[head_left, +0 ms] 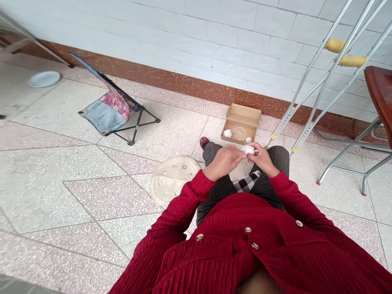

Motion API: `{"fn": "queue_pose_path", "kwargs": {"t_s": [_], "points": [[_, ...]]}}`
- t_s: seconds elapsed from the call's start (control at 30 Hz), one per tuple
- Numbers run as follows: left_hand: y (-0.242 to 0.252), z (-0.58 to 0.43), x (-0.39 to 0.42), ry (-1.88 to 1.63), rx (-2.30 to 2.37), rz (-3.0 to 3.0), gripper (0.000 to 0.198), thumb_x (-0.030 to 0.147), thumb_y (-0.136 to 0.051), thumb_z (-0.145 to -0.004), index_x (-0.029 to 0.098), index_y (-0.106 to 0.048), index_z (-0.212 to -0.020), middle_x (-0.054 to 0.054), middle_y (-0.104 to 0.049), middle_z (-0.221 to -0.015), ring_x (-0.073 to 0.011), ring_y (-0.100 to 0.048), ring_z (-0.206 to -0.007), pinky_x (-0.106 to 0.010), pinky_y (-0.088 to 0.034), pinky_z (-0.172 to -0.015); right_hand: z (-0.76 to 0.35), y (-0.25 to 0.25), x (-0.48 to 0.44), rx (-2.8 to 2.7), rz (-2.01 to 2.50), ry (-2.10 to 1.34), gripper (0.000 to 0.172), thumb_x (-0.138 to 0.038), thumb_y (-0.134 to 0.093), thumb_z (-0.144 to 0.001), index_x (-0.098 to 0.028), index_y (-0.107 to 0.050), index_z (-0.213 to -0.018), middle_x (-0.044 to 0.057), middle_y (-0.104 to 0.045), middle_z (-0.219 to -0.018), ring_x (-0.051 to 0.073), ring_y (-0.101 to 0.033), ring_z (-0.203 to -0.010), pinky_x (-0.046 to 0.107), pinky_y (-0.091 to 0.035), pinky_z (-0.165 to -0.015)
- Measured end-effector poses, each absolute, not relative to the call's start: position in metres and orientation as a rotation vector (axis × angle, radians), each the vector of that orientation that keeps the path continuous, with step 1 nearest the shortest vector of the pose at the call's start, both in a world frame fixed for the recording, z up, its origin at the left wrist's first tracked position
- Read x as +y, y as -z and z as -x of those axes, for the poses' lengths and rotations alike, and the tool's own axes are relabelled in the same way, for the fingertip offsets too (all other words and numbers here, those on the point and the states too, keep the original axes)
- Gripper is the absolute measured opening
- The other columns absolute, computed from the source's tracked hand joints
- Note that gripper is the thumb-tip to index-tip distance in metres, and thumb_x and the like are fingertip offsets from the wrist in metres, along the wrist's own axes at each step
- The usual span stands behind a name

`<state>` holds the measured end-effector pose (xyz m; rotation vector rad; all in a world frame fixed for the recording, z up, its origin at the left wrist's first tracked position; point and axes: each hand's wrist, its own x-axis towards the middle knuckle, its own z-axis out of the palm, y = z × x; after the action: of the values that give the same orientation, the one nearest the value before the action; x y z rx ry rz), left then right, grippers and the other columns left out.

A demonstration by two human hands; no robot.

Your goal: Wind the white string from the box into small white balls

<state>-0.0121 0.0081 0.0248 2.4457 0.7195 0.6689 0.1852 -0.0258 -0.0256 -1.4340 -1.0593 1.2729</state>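
Item: white tuft (248,150), pinched in my right hand (263,160); left hand (223,161) just beside it (grip unclear from here). Best pinched lightly, above my lap (277,157).

At 12 o'clock, the white fluffy fibre tuft (249,150) looked soft and matt, like raw cotton. Beyond it stood a matt brown cardboard box (241,111), holding a ball of white string (227,133). Toward 2 o'clock, the crutches (307,77) were dull aluminium with yellow foam pads (334,45), and at 3 o'clock a wooden tabletop (379,94) had a glossy varnish. At 10 o'clock, a folding chair (101,116) combined faded denim cloth with a matt black metal frame. The white plastic disc (171,179) at 9 o'clock looked smooth. The crinkled red cloth sleeve (183,200) at 7 o'clock looked rough, while the terrazzo floor (76,106) and wall tiles (245,53) were polished.
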Motion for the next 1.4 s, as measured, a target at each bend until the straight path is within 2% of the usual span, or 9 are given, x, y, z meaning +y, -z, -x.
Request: {"fn": "queue_pose_path", "kwargs": {"t_s": [0.1, 0.2, 0.4, 0.6, 0.8, 0.93, 1.07, 1.27, 1.4], "points": [[-0.033, 0.014, 0.022, -0.712, 0.681, -2.58, 0.029, 0.026, -0.046, -0.099, 0.017, -0.071, -0.085, -0.004, -0.07, -0.082, -0.0165, -0.063, -0.081, -0.044, -0.036, -0.109, -0.173, 0.023, -0.044, -0.999, 1.32, -1.566, 0.043, -0.023, -0.071, -0.067, -0.023, -0.059, -0.108, -0.003, -0.065, -0.078, 0.011, -0.062, -0.053, 0.021, -0.048, -0.046], [-0.033, 0.015, 0.028, -0.75, 0.633, -2.524, 0.03, 0.028, -0.046, -0.1, 0.018, -0.071, -0.086, -0.002, -0.07, -0.084, -0.0152, -0.063, -0.083, -0.041, -0.034, -0.111, -0.171, 0.006, -0.057, -0.85, 1.147, -1.815, 0.043, -0.025, -0.071, -0.072, -0.022, -0.058, -0.113, 0.0, -0.07, -0.085, 0.014, -0.068, -0.064, 0.024, -0.055, -0.054], [-0.005, 0.014, 0.024, -0.708, 0.71, -2.136, 0.038, 0.034, -0.048, -0.098, 0.015, -0.069, -0.073, -0.002, -0.068, -0.073, -0.0151, -0.06, -0.076, -0.029, -0.046, -0.085, -0.182, -0.031, -0.068, -0.698, 0.913, -1.888, 0.049, -0.018, -0.075, -0.067, -0.022, -0.059, -0.114, 0.003, -0.072, -0.104, 0.018, -0.07, -0.081, 0.034, -0.061, -0.069], [0.011, 0.005, -0.007, -0.48, 0.721, -1.827, 0.042, 0.037, -0.049, -0.097, 0.013, -0.064, -0.066, -0.001, -0.067, -0.071, -0.0123, -0.06, -0.07, -0.023, -0.043, -0.073, -0.209, -0.054, -0.04, -0.731, 1.018, -1.545, 0.039, -0.028, -0.072, -0.072, -0.023, -0.058, -0.108, 0.001, -0.071, -0.091, 0.014, -0.065, -0.066, 0.026, -0.053, -0.054], [-0.002, 0.004, -0.016, -0.442, 0.628, -2.096, 0.042, 0.034, -0.046, -0.098, 0.015, -0.065, -0.066, -0.001, -0.065, -0.067, -0.0125, -0.058, -0.069, -0.024, -0.042, -0.074, -0.217, -0.01, -0.017, -0.999, 1.498, -1.018, 0.042, -0.023, -0.078, -0.061, -0.023, -0.056, -0.098, -0.004, -0.062, -0.078, 0.009, -0.054, -0.05, 0.021, -0.041, -0.042], [-0.006, 0.013, 0.006, -0.52, 0.676, -2.293, 0.031, 0.031, -0.05, -0.097, 0.018, -0.069, -0.075, -0.001, -0.068, -0.07, -0.0153, -0.06, -0.074, -0.032, -0.042, -0.094, -0.202, 0.025, -0.04, -1.212, 1.551, -1.367, 0.043, -0.02, -0.077, -0.06, -0.023, -0.061, -0.1, -0.003, -0.064, -0.079, 0.01, -0.057, -0.051, 0.022, -0.044, -0.043], [-0.01, 0.015, 0.02, -0.53, 0.611, -2.323, 0.029, 0.03, -0.052, -0.097, 0.018, -0.069, -0.076, 0.0, -0.069, -0.074, -0.0141, -0.06, -0.073, -0.04, -0.036, -0.107, -0.197, 0.023, -0.061, -1.134, 1.24, -1.913, 0.041, -0.026, -0.075, -0.069, -0.019, -0.061, -0.107, 0.0, -0.068, -0.077, 0.014, -0.064, -0.056, 0.023, -0.047, -0.047], [-0.005, 0.002, 0.016, -0.607, 0.698, -1.924, 0.034, 0.036, -0.05, -0.096, 0.014, -0.071, -0.08, -0.002, -0.07, -0.078, -0.0159, -0.061, -0.077, -0.026, -0.047, -0.075, -0.2, -0.004, -0.064, -0.745, 0.994, -1.977, 0.047, -0.029, -0.077, -0.069, -0.019, -0.061, -0.112, 0.003, -0.073, -0.086, 0.016, -0.067, -0.065, 0.028, -0.056, -0.059], [0.012, -0.005, 0.006, -0.567, 0.733, -1.756, 0.04, 0.038, -0.049, -0.095, 0.013, -0.069, -0.07, -0.001, -0.068, -0.072, -0.0143, -0.061, -0.073, -0.025, -0.046, -0.076, -0.201, -0.014, -0.058, -0.639, 1.085, -1.797, 0.035, -0.035, -0.073, -0.073, -0.019, -0.064, -0.102, 0.005, -0.073, -0.086, 0.016, -0.066, -0.068, 0.028, -0.056, -0.062]]}}
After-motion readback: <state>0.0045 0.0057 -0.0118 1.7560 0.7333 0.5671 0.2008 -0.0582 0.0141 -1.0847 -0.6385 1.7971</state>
